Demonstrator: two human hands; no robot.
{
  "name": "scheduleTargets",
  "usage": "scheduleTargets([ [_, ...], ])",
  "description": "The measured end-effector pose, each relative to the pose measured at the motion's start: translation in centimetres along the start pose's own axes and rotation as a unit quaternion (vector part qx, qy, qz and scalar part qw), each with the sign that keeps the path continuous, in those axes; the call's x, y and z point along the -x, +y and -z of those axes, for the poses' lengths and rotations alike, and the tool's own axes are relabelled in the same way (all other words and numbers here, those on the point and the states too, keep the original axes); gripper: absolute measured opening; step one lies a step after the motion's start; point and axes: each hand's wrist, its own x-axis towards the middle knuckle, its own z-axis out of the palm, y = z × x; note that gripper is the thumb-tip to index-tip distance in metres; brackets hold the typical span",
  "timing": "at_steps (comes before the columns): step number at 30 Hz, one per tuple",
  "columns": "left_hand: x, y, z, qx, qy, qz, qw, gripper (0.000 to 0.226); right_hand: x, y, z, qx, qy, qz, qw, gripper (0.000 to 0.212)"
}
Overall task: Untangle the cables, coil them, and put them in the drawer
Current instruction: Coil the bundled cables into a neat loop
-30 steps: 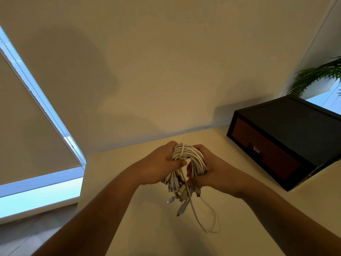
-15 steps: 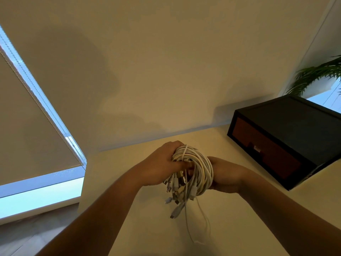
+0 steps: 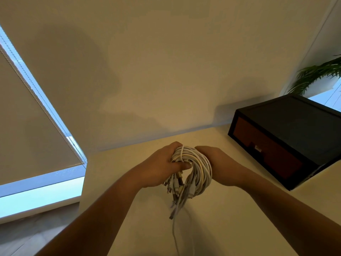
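Note:
A thick bundle of white cables [image 3: 198,172] hangs in the air above the pale table [image 3: 230,218], in the middle of the head view. My left hand [image 3: 162,165] grips its left side, thumb pressed across the strands. My right hand [image 3: 219,163] holds the bundle's right side from behind, its fingers hidden by the coil. Several plug ends dangle below the hands, and one loose strand trails down toward the table. The black drawer box [image 3: 287,137], with its brown drawer front shut, stands on the table at the right.
A plain wall [image 3: 166,71] rises right behind the table. A window with a roller blind [image 3: 27,126] fills the left side, beyond the table's left edge. Green plant leaves [image 3: 317,72] show behind the drawer box.
The bundle has turned between my hands and its loops now hang lower on the right. The dangling loose loop has swung inward and down. Both hands keep hold.

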Motion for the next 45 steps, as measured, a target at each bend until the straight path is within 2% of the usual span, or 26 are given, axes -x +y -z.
scheduleTargets([
  [2,0.1,-0.4,-0.1,0.004,-0.001,0.012,1.000,0.026,-0.3,0.3,-0.1,0.071,0.031,0.008,0.997,0.005],
  [6,0.1,-0.5,-0.3,-0.006,-0.006,0.009,1.000,0.024,-0.5,0.3,0.0,0.131,0.073,0.000,0.989,0.009],
  [9,0.4,-0.8,0.0,-0.004,-0.017,0.012,1.000,0.022,-1.0,1.8,0.9,0.166,0.102,-0.053,0.979,0.010],
  [11,0.6,-1.0,0.1,-0.010,-0.024,0.013,1.000,0.019,-1.1,3.0,2.1,0.085,0.103,-0.127,0.983,0.011],
  [13,0.7,-1.3,0.2,-0.029,-0.021,0.017,0.999,0.019,-1.1,3.5,3.0,-0.038,0.066,-0.168,0.983,0.019],
  [16,0.7,-1.6,0.4,-0.038,-0.030,0.025,0.999,0.020,-0.8,3.2,4.2,-0.262,-0.007,-0.198,0.945,0.020],
  [18,0.8,-1.9,0.5,-0.031,-0.039,0.032,0.998,0.022,-0.4,3.5,5.2,-0.307,-0.067,-0.189,0.930,0.014],
  [20,0.9,-2.0,0.5,-0.019,-0.049,0.037,0.998,0.024,-0.1,3.9,6.1,-0.301,-0.101,-0.165,0.934,0.013],
  [22,1.0,-2.0,0.5,-0.008,-0.053,0.039,0.998,0.027,-0.1,3.9,6.8,-0.254,-0.104,-0.158,0.949,0.018],
  [26,1.0,-1.3,0.3,0.017,-0.059,0.028,0.998,0.032,-1.4,4.2,6.6,-0.060,-0.059,-0.167,0.982,0.015],
  [29,0.9,-0.7,0.1,0.014,-0.074,0.017,0.997,0.035,-2.6,4.6,6.3,0.061,-0.030,-0.166,0.984,0.029],
  [32,0.7,-0.4,-0.2,-0.008,-0.087,0.004,0.996,0.034,-3.8,4.3,6.6,0.091,-0.001,-0.161,0.983,0.037],
  [37,0.7,-0.7,1.0,-0.025,-0.088,0.000,0.996,0.032,-5.1,4.1,7.4,0.217,0.005,-0.124,0.968,0.055],
  [40,0.8,-1.1,2.0,-0.030,-0.083,0.014,0.996,0.035,-5.2,4.8,7.4,0.264,0.022,-0.064,0.962,0.061],
  [43,1.1,-1.6,2.7,-0.043,-0.075,0.020,0.996,0.034,-4.7,5.5,7.3,0.358,-0.001,-0.001,0.934,0.051],
  [45,1.1,-1.9,3.3,-0.040,-0.063,0.024,0.997,0.033,-4.1,6.0,6.9,0.396,-0.023,0.012,0.918,0.036],
])
